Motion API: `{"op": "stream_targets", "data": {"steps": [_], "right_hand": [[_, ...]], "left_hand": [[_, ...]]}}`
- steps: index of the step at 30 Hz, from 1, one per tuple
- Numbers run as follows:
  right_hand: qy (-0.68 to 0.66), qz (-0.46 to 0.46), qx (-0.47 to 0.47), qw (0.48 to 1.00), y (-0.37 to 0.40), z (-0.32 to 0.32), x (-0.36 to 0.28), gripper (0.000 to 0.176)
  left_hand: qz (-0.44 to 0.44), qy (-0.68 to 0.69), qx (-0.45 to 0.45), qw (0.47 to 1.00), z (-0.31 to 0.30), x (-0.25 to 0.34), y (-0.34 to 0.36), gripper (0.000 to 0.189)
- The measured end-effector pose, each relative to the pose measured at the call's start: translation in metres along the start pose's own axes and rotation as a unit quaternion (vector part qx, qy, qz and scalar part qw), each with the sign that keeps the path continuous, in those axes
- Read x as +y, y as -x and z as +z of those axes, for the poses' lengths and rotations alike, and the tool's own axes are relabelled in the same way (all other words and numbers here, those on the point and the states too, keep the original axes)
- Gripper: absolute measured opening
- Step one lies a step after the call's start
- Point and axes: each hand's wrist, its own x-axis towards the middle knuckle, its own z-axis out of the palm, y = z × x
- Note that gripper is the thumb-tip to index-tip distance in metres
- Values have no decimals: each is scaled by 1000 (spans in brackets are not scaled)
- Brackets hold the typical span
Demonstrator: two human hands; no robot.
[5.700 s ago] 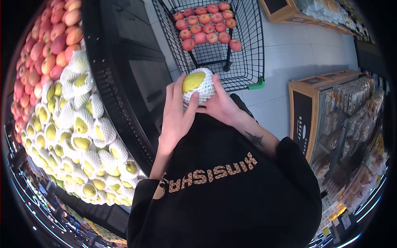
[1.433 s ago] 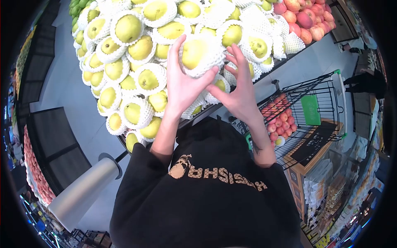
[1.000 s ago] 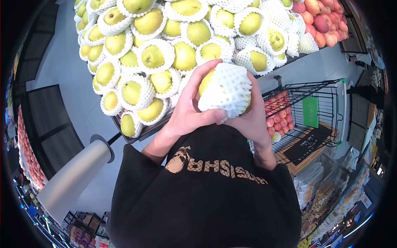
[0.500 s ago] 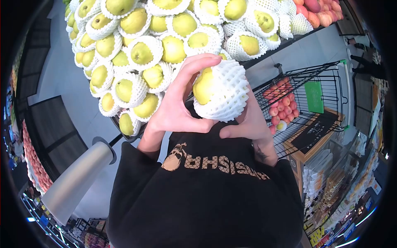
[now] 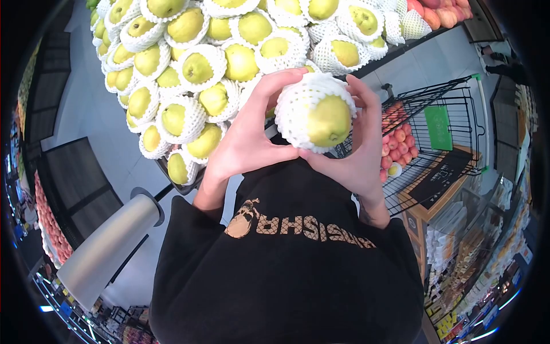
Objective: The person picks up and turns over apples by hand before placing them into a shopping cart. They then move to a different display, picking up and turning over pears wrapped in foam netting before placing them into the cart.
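Observation:
A yellow-green pear (image 5: 329, 122) in a white foam net sleeve (image 5: 298, 109) is held up in front of my chest. Its bare end faces up toward me and slightly to the right. My left hand (image 5: 243, 137) curves around the left side, fingers over the top and thumb underneath. On the other side my right hand (image 5: 360, 157) grips it, thumb below and fingers at the upper right. The thumbs nearly meet under the pear. Beyond my hands, many similar pears (image 5: 197, 67) in foam sleeves are heaped on a display.
To the right stands a black wire shopping cart (image 5: 452, 123) with a green sign (image 5: 437, 127); red apples (image 5: 399, 146) show behind its bars. A wooden stand (image 5: 438, 203) is close by. A grey metal cylinder (image 5: 109, 249) projects at the lower left. Another person's legs (image 5: 507, 69) show at the far right.
The pear has been turned between my hands: its exposed skin, on the left before, now faces me at the right. My right fingers have come into view around its upper right.

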Motion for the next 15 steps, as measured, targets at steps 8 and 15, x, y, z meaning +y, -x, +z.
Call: {"op": "stream_targets", "data": {"steps": [8, 15], "right_hand": [[56, -74, -17, 996, 8, -3, -16, 94], [-20, -31, -48, 998, 9, -2, -4, 90]], "left_hand": [[-94, 159, 18, 983, 12, -1, 21, 106], [-145, 206, 32, 967, 15, -1, 28, 99]]}}
